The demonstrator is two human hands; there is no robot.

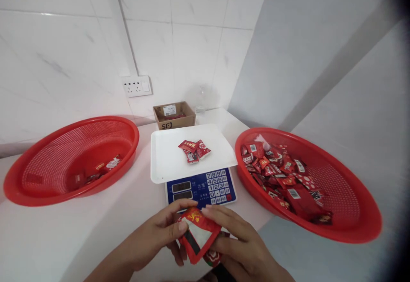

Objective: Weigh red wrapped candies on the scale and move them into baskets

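Gripping red packets | my left hand + right hand both closed on them | scale just beyond

Two baskets and one scale are counted on the table.
One box is seen near its back edge; three packets are counted within the tray's edges.

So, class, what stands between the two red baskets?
The head view shows a scale, its white tray bearing red packets; a cardboard box stands farther back.
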